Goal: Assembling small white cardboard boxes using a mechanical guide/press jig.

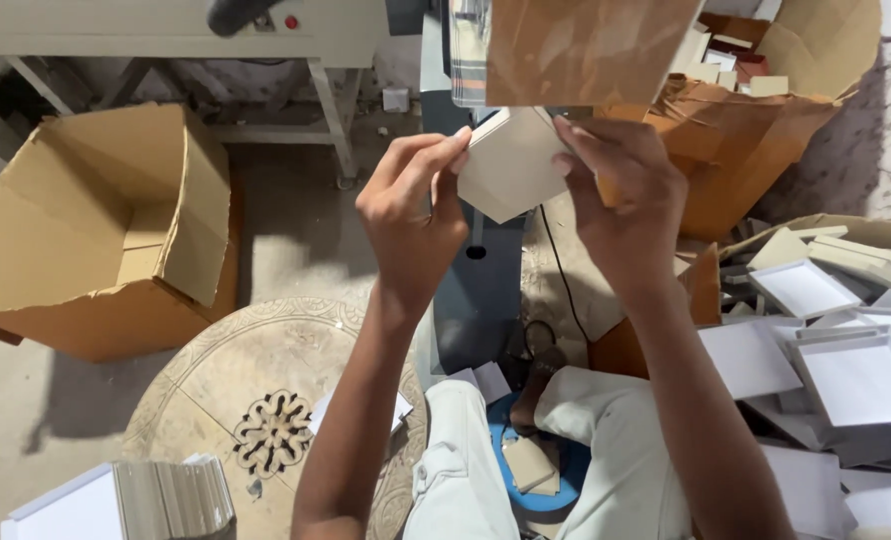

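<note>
as both arms reached up over the lap, the left hand (411,215) and the right hand (621,185) held a small grey card box (508,165) between them, fingers pinched on its left and right edges, just near of a brown sheet (581,50) on the machine (481,270). an open carton (106,230) stood on the floor at far left; white trays (836,360) lay heaped at right, and a stack of flat card (171,495) sat near left.
</note>
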